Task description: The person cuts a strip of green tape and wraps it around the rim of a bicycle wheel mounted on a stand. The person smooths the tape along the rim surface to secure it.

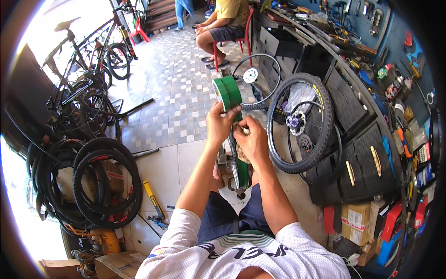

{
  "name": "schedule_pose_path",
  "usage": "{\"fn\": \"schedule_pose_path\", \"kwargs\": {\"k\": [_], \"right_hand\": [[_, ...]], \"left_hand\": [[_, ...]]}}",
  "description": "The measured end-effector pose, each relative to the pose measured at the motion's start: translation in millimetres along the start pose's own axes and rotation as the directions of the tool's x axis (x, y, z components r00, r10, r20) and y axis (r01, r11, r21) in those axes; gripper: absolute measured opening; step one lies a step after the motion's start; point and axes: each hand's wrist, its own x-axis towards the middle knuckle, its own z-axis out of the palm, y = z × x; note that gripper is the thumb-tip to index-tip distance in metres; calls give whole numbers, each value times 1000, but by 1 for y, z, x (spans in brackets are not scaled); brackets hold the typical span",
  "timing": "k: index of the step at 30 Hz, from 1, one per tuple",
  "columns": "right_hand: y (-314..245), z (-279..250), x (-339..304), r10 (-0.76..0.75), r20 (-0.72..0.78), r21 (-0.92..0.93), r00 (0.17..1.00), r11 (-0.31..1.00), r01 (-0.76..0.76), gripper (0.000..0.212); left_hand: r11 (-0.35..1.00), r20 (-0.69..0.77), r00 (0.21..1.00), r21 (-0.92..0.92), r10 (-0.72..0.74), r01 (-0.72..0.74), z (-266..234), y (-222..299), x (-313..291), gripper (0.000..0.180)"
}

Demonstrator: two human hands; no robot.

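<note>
A wide roll of green tape [228,93] stands up in front of me, with my left hand [219,124] closed at its lower edge. From the roll a green strip runs down towards a dark bar-like bicycle part [241,168], which has green along its side and points towards my lap. Close beside the left hand, my right hand [253,138] is closed in a pinch over that part. A small pale bit shows at its fingertips, but what it grips is hidden.
A bicycle wheel [299,123] leans against dark drawers on the right, below a cluttered tool bench [353,69]. Stacked tyres [108,181] and parked bicycles [76,79] fill the left. Ahead, a person [227,23] sits on a red chair [250,39]. A yellow-handled tool [153,200] lies on the floor.
</note>
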Motion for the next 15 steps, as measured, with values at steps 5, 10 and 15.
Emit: {"fn": "schedule_pose_path", "kwargs": {"k": [5, 10, 15], "right_hand": [[1, -7, -5, 129, 114, 127, 985, 982, -143, 18], [5, -4, -7, 119, 117, 159, 986, 978, -137, 18], [7, -2, -11, 98, 91, 178, 991, 978, -113, 18]], "left_hand": [[894, 107, 975, 390, 195, -221, -9, 44, -10, 31], [999, 279, 960, -32, 15, -6, -20, 60, 15, 31], [982, 286, 956, -150, -70, 117, -9, 71, 30, 29]]}}
